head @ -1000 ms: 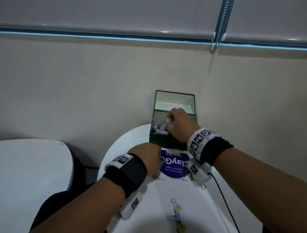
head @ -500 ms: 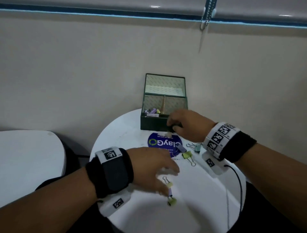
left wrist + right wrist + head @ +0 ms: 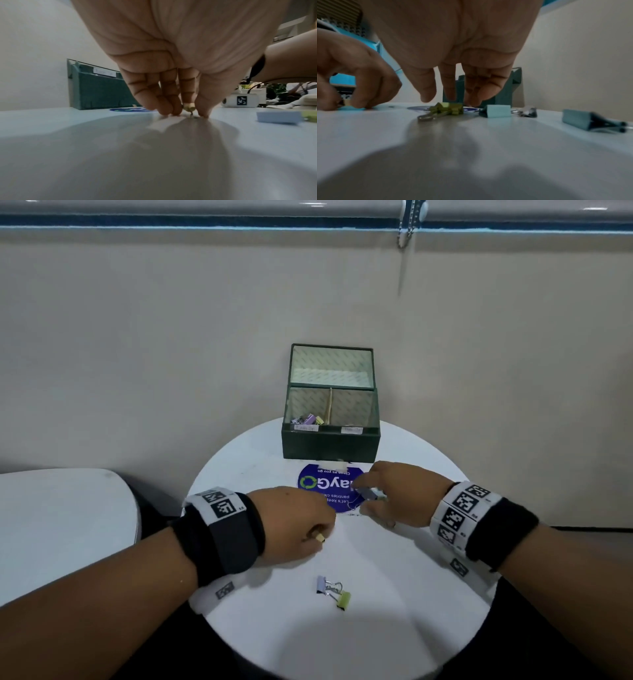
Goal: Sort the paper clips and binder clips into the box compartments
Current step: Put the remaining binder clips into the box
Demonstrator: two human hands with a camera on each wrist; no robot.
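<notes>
On the smooth round white table [image 3: 394,628], the left hand [image 3: 291,525] pinches a small yellow binder clip [image 3: 320,538] against the surface, fingertips pressed together. The right hand [image 3: 400,494] hovers with fingers spread and pointing down over a yellow-green binder clip [image 3: 448,108] — not gripping it. Behind stands the dark green box [image 3: 330,445], textured, its lid open, pastel clips in its left compartment; its small white labels are unreadable. A round blue sticker [image 3: 318,484] reads "Clean as you go".

round white table [image 3: 428,645], blue sticker [image 3: 310,484], roller blind chain [image 3: 406,232]
</notes>
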